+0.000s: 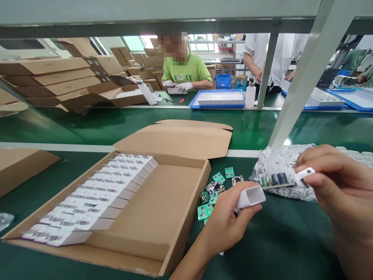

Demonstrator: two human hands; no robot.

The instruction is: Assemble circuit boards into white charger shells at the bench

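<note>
My left hand (230,217) is closed around a white plastic housing (252,195), a small hollow sleeve whose open end faces up and to the right. In my right hand (335,186), thumb and fingers pinch a white end cap (304,173) with a circuit board (278,180) attached. Dark round components show on that board, and its free end points left, just above the housing's opening and apart from it. Loose green circuit boards (205,211) lie on the table beside my left hand, partly hidden by it. Fingers of my left hand cover the housing's lower part.
An open cardboard box (157,202) on the left holds rows of white units (101,190). Behind my right hand lies a clear plastic bag (271,159) of parts. A slanted metal post (297,77) rises behind it. Across the bench sits a gloved co-worker (188,74).
</note>
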